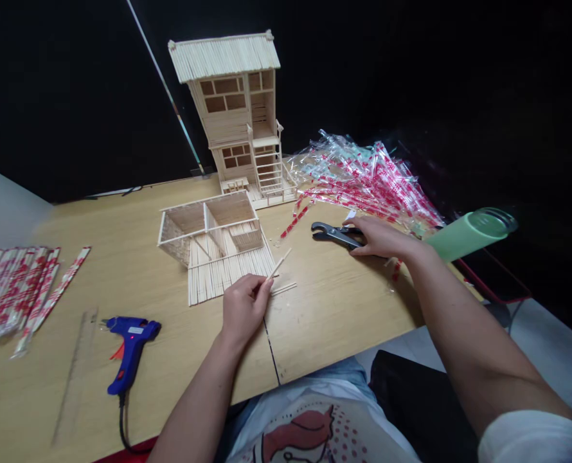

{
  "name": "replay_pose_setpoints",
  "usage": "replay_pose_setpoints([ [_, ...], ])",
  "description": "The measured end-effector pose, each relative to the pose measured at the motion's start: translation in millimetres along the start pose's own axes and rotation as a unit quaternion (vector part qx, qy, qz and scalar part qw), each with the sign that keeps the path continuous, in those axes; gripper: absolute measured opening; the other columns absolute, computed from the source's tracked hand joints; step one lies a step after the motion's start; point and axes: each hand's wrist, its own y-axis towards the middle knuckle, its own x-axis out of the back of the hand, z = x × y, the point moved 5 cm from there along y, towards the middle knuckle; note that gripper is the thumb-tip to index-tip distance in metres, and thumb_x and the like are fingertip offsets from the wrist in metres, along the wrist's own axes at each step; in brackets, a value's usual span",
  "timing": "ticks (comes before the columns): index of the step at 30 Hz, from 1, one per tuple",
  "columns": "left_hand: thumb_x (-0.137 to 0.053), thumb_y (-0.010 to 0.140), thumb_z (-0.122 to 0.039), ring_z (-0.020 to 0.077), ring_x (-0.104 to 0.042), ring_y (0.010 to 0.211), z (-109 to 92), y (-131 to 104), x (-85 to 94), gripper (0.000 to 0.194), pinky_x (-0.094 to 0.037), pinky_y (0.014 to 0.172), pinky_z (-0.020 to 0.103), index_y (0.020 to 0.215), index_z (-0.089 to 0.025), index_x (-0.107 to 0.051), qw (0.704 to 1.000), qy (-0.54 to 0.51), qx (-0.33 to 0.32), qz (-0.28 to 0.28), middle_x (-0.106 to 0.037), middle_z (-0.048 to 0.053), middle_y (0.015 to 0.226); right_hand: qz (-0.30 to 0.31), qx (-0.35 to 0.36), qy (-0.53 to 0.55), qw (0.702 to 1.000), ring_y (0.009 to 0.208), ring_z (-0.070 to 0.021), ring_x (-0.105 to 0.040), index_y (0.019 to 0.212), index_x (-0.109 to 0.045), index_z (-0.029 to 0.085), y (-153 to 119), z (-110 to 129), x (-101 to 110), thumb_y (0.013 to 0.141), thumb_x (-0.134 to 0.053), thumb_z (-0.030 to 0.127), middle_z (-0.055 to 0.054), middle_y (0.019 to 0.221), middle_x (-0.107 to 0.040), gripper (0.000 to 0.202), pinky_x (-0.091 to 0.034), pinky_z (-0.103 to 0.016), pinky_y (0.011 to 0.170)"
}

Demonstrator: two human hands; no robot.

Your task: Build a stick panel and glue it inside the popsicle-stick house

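Observation:
My left hand (245, 305) pinches a thin wooden stick (280, 262) between thumb and fingers, its end pointing up and right. Beside those fingers, short sticks (286, 287) lie on the table. Over to the right, my right hand (382, 236) is closed round the handles of metal pliers (333, 235), whose jaws point left; part of the handles is hidden under the hand. Just beyond my left hand stands a roofless stick model (207, 228) with two compartments and a slatted floor (213, 278). Behind it rises a storeyed stick house (228, 116) with a ladder and sloped roof.
A blue glue gun (132, 347) lies at the left with its cord, next to a clear ruler (74, 373). Wrapped chopsticks (18, 289) are piled at far left. Torn red-and-clear wrappers (367, 183) heap at the back right. A green cup (469, 233) is beyond my right forearm.

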Motion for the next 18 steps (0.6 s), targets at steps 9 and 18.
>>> replay_pose_setpoints([
  [9, -0.054, 0.097, -0.031, 0.0156, -0.063, 0.069, -6, -3, -0.6, 0.023, -0.044, 0.063, 0.027, 0.084, -0.018, -0.069, 0.997, 0.055, -0.054, -0.009, -0.069, 0.004, 0.074, -0.012, -0.058, 0.332, 0.942, 0.073, -0.0203, -0.059, 0.11, -0.064, 0.016, -56, 105, -20, 0.085, -0.053, 0.03, -0.006, 0.087, -0.067, 0.032, -0.044, -0.031, 0.067],
  [18, -0.05, 0.099, -0.03, 0.016, -0.062, 0.069, -11, -6, -6.8, 0.025, -0.042, 0.063, 0.027, 0.087, -0.017, -0.068, 0.985, 0.145, -0.09, 0.017, -0.068, 0.005, 0.076, 0.093, -0.056, 0.605, 0.789, 0.061, -0.0133, -0.05, 0.108, -0.059, 0.015, -79, 149, -49, 0.085, -0.063, 0.038, 0.003, 0.069, -0.054, 0.033, -0.038, -0.026, 0.059],
])
